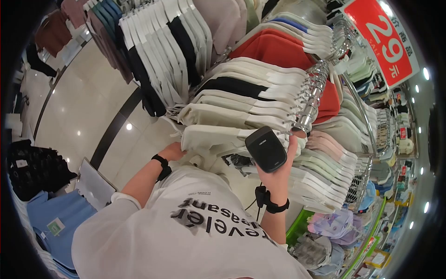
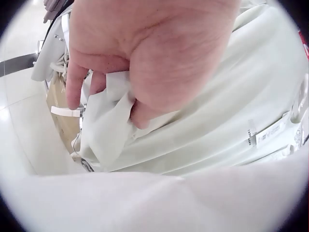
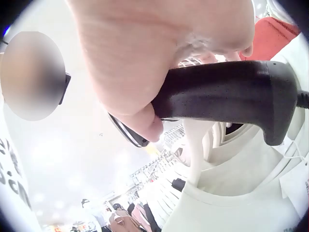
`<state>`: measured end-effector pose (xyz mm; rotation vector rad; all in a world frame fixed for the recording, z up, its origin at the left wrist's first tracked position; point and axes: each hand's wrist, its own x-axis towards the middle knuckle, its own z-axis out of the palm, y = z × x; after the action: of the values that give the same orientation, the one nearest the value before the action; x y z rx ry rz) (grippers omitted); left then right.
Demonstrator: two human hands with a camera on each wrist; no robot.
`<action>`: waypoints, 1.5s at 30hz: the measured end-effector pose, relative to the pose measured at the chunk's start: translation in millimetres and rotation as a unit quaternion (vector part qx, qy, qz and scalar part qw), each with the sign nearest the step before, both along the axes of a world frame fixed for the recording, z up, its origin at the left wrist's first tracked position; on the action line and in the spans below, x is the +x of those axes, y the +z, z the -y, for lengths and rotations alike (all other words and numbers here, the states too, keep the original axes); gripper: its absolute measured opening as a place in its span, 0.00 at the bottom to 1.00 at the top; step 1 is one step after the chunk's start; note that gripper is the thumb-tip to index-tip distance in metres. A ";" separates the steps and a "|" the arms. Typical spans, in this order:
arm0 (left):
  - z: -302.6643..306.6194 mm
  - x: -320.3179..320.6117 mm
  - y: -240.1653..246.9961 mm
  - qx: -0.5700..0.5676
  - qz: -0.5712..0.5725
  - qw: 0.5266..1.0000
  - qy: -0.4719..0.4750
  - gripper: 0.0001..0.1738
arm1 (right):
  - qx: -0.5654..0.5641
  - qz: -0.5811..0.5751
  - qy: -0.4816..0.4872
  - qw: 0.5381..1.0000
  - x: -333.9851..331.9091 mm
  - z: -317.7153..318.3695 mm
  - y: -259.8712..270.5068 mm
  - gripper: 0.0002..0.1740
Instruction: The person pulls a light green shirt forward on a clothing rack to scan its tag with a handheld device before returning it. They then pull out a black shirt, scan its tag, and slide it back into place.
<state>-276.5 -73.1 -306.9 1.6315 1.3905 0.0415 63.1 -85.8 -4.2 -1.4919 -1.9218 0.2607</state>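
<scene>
A pale, off-white garment (image 1: 209,137) hangs at the near end of a row on a metal rail. The left hand (image 1: 173,152) is at its left edge; in the left wrist view that hand (image 2: 154,53) pinches a fold of the pale cloth (image 2: 108,128) between thumb and fingers. A black handheld device (image 1: 266,149) is in the right hand (image 1: 278,174), beside the rail's end. In the right wrist view the right hand (image 3: 145,58) grips the device's black handle (image 3: 217,92), with white shirts (image 3: 231,169) below it. A tag (image 2: 273,130) shows on the pale cloth.
The chrome rail (image 1: 312,100) ends just above the device. White and black garments (image 1: 158,51) hang behind on the left, pink and white ones (image 1: 330,158) on the right. Folded blue clothing (image 1: 65,223) lies at lower left. A red price sign (image 1: 383,39) stands at upper right.
</scene>
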 end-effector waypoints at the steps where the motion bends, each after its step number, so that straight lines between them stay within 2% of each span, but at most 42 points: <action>1: 2.5 2.0 6.6 -0.001 0.001 1.000 0.006 0.22 | -0.021 0.011 -0.001 1.000 -0.9 -2.0 -2.6 0.55; 3: 7.5 3.5 20.9 -0.023 0.001 1.000 -0.020 0.22 | -0.016 0.013 -0.002 1.000 -11.2 -6.9 6.2 0.57; 5: 14.4 2.4 10.3 -0.012 0.017 1.000 -0.022 0.22 | -0.011 0.014 -0.006 1.000 -16.6 -10.4 9.5 0.58; 7: 14.9 2.1 20.6 0.000 0.032 0.999 -0.024 0.23 | -0.009 -0.030 0.003 1.000 -14.8 -14.4 5.4 0.60; 10: 13.0 -4.3 29.4 -0.030 -0.027 0.999 -0.028 0.24 | -0.014 -0.026 0.008 1.000 -15.7 -15.9 6.2 0.62; 12: 12.3 -16.7 17.7 0.031 -0.040 0.999 0.009 0.26 | -0.017 -0.017 0.010 1.000 -17.0 -15.3 6.0 0.62; 16: -9.3 -41.4 69.8 0.052 -0.100 0.993 0.032 0.24 | 0.012 0.043 0.017 0.999 -18.4 -17.3 10.8 0.62; 18: -21.5 -55.0 84.9 0.172 -0.064 0.976 0.117 0.25 | 0.005 0.037 0.016 0.999 -18.1 -17.0 12.5 0.62; 20: -47.7 -56.1 123.1 0.220 0.041 0.961 0.162 0.27 | -0.003 0.032 0.015 0.999 -17.0 -16.5 13.0 0.62; 22: -65.8 -41.9 173.5 0.255 0.157 0.933 0.199 0.23 | -0.005 0.041 0.013 0.999 -16.5 -15.6 12.8 0.62; 23: -73.9 -33.0 187.9 0.254 0.157 0.933 0.202 0.23 | -0.005 0.041 0.015 0.999 -15.9 -15.7 12.6 0.62; 25: -88.0 -16.3 205.7 0.344 0.192 0.908 0.141 0.26 | -0.018 0.023 0.016 0.999 -14.6 -15.6 12.2 0.62; 26: -93.9 -9.3 205.0 0.345 0.192 0.907 0.144 0.26 | -0.018 0.023 0.019 0.999 -14.7 -14.9 12.1 0.62; 28: -105.8 4.3 196.3 0.386 0.158 0.904 0.091 0.26 | -0.034 0.029 0.007 0.999 -13.7 -13.2 13.0 0.62; 32: -129.0 17.4 186.7 0.348 0.155 0.918 0.106 0.22 | -0.027 0.041 0.018 0.999 -11.0 -13.9 14.8 0.63; 35: -149.0 15.0 190.6 0.323 0.170 0.925 0.104 0.20 | -0.038 -0.015 0.033 0.999 -13.6 -12.3 23.6 0.58; 37: -162.9 14.3 192.1 0.341 0.180 0.919 0.083 0.18 | -0.135 -0.105 -0.003 0.985 -20.0 -10.7 34.7 0.46; 38: -167.0 15.8 192.5 0.334 0.186 0.920 0.089 0.18 | -0.136 -0.104 -0.002 0.985 -19.9 -12.2 34.0 0.46; 40: -177.2 15.9 189.6 0.342 0.190 0.917 0.083 0.18 | -0.058 -0.074 0.037 0.995 -17.5 -16.6 31.1 0.57; 41: -180.4 15.9 187.7 0.350 0.195 0.913 0.075 0.18 | -0.058 -0.074 0.036 0.995 -14.0 -16.7 28.8 0.57; 43: -183.5 16.7 185.5 0.345 0.204 0.913 0.076 0.18 | -0.102 -0.100 0.045 0.989 -7.2 -16.4 25.9 0.29; 45: -183.4 16.2 187.2 0.341 0.213 0.913 0.076 0.18 | -0.112 -0.108 0.028 0.987 -11.5 -16.0 30.0 0.29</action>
<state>-260.3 110.3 -119.7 1.8996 1.2124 1.0162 51.6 -69.8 25.7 -1.4850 -1.8057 0.6562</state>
